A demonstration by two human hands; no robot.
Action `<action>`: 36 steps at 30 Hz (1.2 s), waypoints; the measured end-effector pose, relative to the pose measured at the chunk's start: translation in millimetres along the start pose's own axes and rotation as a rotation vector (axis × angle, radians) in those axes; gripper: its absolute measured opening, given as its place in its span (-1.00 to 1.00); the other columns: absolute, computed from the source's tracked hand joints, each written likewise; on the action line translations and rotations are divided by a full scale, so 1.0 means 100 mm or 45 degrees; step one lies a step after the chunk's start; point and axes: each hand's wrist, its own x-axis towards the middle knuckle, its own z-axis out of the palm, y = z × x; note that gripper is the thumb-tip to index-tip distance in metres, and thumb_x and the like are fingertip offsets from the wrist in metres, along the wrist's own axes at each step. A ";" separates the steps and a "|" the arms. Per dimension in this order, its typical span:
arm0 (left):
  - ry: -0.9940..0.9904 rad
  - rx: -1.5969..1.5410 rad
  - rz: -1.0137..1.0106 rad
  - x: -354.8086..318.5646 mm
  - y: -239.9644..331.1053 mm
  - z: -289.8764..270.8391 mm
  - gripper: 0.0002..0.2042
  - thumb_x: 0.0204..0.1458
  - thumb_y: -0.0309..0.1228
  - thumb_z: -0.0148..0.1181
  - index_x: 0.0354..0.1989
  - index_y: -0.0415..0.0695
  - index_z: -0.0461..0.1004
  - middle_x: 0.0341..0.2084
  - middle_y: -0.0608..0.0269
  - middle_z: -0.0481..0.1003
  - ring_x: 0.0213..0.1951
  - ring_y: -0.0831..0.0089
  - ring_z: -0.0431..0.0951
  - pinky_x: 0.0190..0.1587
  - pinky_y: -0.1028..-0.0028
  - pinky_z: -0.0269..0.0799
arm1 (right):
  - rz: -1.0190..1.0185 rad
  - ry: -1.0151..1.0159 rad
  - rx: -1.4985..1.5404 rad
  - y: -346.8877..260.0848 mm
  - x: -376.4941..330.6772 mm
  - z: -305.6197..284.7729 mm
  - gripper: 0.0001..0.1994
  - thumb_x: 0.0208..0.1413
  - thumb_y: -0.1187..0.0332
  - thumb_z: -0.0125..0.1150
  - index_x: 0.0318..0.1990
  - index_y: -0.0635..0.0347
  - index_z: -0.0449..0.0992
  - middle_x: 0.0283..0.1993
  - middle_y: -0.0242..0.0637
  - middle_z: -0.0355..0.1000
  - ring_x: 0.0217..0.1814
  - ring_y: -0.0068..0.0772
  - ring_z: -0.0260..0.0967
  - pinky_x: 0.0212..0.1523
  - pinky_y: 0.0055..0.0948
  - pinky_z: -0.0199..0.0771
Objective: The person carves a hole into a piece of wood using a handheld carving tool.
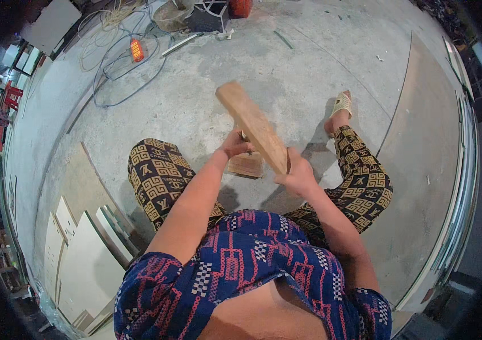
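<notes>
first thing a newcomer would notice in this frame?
The long wooden block at centre, gripped by the right hand at its near end and touched by the left hand at its side. Under it a smaller wood piece lies on the concrete floor between patterned trouser knees.

A long tan wooden block (254, 126) is slanting up between the left hand (234, 144) and the right hand (296, 175), blocking the space straight ahead of them. Just beneath, a short brown wooden piece (246, 165) is lying on the grey concrete floor (195, 107), taking up the gap between the knees in patterned black-and-gold trousers (156, 178), which are hemming in both sides. Open floor is stretching ahead of the block. Farther off, grey looping cables (122, 79) are lying at the upper left, and pale flat boards (82, 249) are leaning stacked at the lower left. A large brown sheet (422, 141) is covering the floor on the right.
</notes>
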 end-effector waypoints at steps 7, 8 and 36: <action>-0.167 -0.095 -0.298 0.05 -0.65 -0.21 -0.52 -0.26 -0.61 0.29 -0.06 -0.13 0.38 -0.26 0.33 0.49 -0.26 0.50 0.51 -0.22 0.45 0.47 | -0.471 0.412 0.812 -0.16 -0.12 0.02 -0.27 -0.47 0.31 0.40 -0.01 0.29 0.22 -0.17 -0.19 0.36 -0.17 -0.36 0.33 -0.08 -0.37 0.33; -0.151 -0.180 -0.279 0.06 -0.71 -0.24 -0.52 -0.26 -0.61 0.29 -0.06 -0.14 0.38 -0.27 0.32 0.50 -0.26 0.49 0.51 -0.23 0.44 0.48 | -0.525 0.408 0.832 -0.13 -0.08 0.10 -0.29 -0.48 0.31 0.40 -0.03 0.28 0.23 -0.19 -0.19 0.37 -0.17 -0.35 0.33 -0.08 -0.35 0.33; -0.246 1.188 -0.292 -0.01 0.54 -0.22 -0.61 -0.22 -0.44 0.18 -0.11 -0.08 0.40 -0.29 0.01 0.51 -0.17 0.06 0.49 -0.16 0.21 0.40 | 0.399 0.442 -0.040 1.12 1.19 0.48 -0.36 -0.15 0.05 0.31 0.05 0.26 0.33 -0.01 0.06 0.37 0.05 -0.09 0.34 0.02 -0.25 0.35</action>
